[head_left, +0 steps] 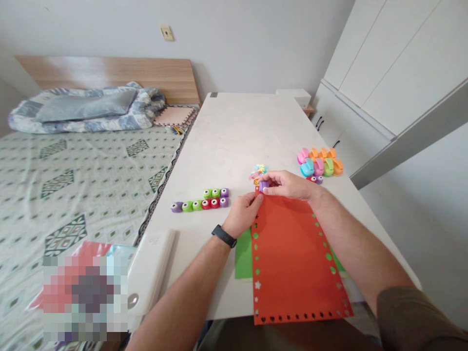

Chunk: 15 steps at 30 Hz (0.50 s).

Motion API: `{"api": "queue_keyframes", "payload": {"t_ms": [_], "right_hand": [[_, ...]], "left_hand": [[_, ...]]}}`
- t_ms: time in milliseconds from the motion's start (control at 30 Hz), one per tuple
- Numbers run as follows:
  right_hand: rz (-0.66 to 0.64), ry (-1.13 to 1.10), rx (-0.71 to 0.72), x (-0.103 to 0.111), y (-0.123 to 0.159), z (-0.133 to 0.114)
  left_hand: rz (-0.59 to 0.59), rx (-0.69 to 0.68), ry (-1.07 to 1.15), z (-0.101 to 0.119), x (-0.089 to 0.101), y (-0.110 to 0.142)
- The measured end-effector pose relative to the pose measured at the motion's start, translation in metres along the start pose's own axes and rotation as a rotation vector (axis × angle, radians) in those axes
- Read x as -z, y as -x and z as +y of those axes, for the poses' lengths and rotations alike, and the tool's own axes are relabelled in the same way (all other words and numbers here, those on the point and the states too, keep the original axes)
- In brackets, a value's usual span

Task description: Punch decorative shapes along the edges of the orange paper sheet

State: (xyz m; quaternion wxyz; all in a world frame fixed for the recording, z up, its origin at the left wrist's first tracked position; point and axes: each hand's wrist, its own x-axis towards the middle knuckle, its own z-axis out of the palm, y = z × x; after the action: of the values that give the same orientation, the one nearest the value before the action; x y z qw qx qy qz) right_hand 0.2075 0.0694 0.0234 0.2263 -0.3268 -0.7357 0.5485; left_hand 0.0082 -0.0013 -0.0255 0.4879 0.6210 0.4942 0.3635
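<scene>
A red-orange sheet of paper (288, 248) with small shapes cut along its edges lies partly over green paper (243, 256) and reaches past the table's front edge. My left hand (244, 212) pinches its far left corner, thumb on top. My right hand (287, 185) is closed around a small purple craft punch (263, 186) at that same corner; fingers hide part of the punch. Just beyond it lies a little heap of colourful paper cut-outs (259, 171). Left of my left hand stand two rows of small green, red and purple craft punches (197, 205).
Larger pink, orange, blue and green punches (319, 167) stand on the right side of the white table (252, 126), with small punches (314, 180) before them. A long white device (151, 268) lies at the left edge, beside the bed (98, 170).
</scene>
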Motion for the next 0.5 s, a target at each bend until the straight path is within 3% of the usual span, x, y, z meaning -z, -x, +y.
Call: {"api": "queue_keyframes", "payload": {"t_ms": [500], "right_hand": [[0.037, -0.068, -0.039, -0.0055, -0.0005, -0.0056]], "left_hand": [[-0.004, -0.005, -0.026, 0.0026, 0.0003, 0.0004]]}}
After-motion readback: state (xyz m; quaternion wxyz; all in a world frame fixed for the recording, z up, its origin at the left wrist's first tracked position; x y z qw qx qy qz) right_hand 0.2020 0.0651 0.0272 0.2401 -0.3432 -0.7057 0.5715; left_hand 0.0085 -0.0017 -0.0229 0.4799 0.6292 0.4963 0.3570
